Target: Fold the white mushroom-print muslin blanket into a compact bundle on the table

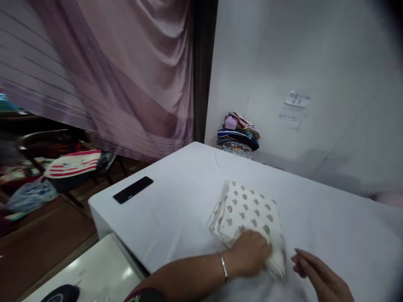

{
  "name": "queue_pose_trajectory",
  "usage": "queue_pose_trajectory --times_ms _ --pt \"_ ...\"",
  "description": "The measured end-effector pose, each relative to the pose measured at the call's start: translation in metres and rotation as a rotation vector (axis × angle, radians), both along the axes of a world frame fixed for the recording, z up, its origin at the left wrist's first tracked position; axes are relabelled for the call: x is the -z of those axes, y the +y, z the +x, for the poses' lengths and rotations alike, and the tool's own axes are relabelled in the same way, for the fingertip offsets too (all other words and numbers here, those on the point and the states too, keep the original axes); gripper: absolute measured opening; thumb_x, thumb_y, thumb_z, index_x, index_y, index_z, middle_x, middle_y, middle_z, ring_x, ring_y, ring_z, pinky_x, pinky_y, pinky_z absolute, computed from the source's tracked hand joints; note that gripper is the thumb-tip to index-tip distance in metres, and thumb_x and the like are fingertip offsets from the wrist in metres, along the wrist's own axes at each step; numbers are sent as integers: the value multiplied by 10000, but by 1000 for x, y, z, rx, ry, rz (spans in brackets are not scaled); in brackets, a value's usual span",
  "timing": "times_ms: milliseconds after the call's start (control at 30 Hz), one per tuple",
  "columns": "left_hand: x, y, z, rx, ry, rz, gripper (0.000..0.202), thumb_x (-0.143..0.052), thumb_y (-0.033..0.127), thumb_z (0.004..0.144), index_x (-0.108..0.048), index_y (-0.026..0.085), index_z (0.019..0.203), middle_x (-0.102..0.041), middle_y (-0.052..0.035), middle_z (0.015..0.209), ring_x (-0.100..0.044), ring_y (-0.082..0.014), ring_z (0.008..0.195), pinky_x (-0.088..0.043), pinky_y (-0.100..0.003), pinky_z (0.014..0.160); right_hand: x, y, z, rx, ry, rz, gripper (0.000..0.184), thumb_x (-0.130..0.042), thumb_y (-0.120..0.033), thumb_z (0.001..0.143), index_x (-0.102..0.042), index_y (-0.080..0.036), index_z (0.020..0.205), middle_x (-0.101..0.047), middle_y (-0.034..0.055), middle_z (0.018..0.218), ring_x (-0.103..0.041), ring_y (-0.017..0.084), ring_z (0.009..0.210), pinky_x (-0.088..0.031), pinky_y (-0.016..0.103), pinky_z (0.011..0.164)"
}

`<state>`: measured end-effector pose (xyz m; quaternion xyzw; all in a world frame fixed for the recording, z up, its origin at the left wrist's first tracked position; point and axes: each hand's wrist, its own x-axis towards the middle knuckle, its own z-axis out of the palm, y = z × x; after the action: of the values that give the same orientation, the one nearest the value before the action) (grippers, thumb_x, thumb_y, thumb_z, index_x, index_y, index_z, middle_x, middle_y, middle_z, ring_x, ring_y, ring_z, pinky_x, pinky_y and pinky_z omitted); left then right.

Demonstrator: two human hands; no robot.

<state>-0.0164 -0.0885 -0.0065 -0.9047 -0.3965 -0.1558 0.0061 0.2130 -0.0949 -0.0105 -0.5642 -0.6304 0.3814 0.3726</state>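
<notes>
Folded cloth [252, 205]: white with a grey-green print, lying on the table [176, 201], several layers showing along its left edge.
Cloth's feel: probably light, soft and limp, hardly fragile; its layers could slide apart if only the top one were pulled.
Cloth's hold: best taken at opposite edges, fingers under the lowest layer, thumbs on top.
Left hand [250, 253]: palm down on the cloth's near part, fingers curled; blur hides whether they pinch it.
Right hand [323, 277]: just right of the cloth and apart from it, fingers drawn narrow, nothing seen in them; whether they meet the thumb cannot be told.
Black phone [133, 190]: left of the cloth, well apart.
Clothes pile [237, 138]: well beyond the cloth.
Curtain [141, 75]: beyond the cloth, leftward.
</notes>
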Motion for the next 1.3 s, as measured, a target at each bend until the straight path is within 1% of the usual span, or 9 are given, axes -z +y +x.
queue_pose_trajectory --times_ms 133,267,333,500,667,867,1067,1167,1300 --pt "-1 -35 27 225 -64 3 184 -526 251 808 -550 153 962 -590 -58 920 -503 -188 913 -357 -324 850 -16 0 -10 -111 -93 237 267 -543 -444 804 -685 -281 962 -701 61 936 -660 263 875 -550 390 815" --pt "-19 -34 4 287 -220 -141 315 -560 419 791 -559 197 1014 -608 -44 996 -515 -182 973 -352 -325 920 -3 -7 -23 -253 -226 354 257 -508 -350 848 -667 -284 1038 -667 62 1061 -612 244 1007 -515 394 887" --pt "-24 -28 -15 131 -332 -154 294 -525 390 819 -561 210 1048 -605 -51 1058 -510 -186 1009 -348 -342 943 8 -10 -27 -269 -272 373 266 -492 -330 860 -668 -275 1052 -650 70 1095 -591 243 1043 -500 404 913" --pt "-14 -11 -55 -520 -468 -219 268 -473 283 832 -574 201 1067 -581 -86 1125 -497 -222 1049 -379 -376 918 11 -12 -33 -289 -311 352 276 -448 -331 887 -683 -256 1011 -630 86 1117 -571 241 1060 -479 413 929" --pt "-14 2 -60 -687 -519 -394 225 -494 348 810 -583 199 953 -606 -34 898 -535 -181 842 -407 -301 741 -6 -14 -42 -332 -330 270 314 -465 -371 886 -653 -233 1096 -603 95 1177 -540 242 1103 -439 411 965" --pt "-30 8 -45 -661 -512 -300 103 -482 231 789 -556 190 729 -588 -24 776 -521 -171 782 -369 -292 711 -6 -19 -53 -348 -374 253 438 -505 -356 855 -534 -229 1273 -506 91 1322 -441 264 1227 -342 457 1045" --pt "-43 8 -2 -435 -1171 -653 156 -551 329 763 -562 174 758 -577 9 714 -531 -126 675 -415 -249 652 -13 -17 -72 -267 -178 156 810 -619 -317 750 -222 -210 1448 -348 113 1441 -339 278 1305 -310 473 1053" --pt "-50 2 30 -377 -1267 -692 149 -573 311 752 -566 172 808 -578 12 729 -533 -117 682 -426 -238 647 -19 -13 -78 -232 39 105 743 -636 -257 712 -344 -187 1391 -492 124 1330 -472 276 1198 -394 440 985" --pt "-56 -10 56 -282 -1101 -568 127 -543 278 796 -591 190 874 -601 7 763 -546 -122 714 -444 -249 675 -16 -9 -70 -104 324 -4 485 -618 -203 690 -586 -176 1173 -636 88 1142 -571 263 1061 -433 402 934"
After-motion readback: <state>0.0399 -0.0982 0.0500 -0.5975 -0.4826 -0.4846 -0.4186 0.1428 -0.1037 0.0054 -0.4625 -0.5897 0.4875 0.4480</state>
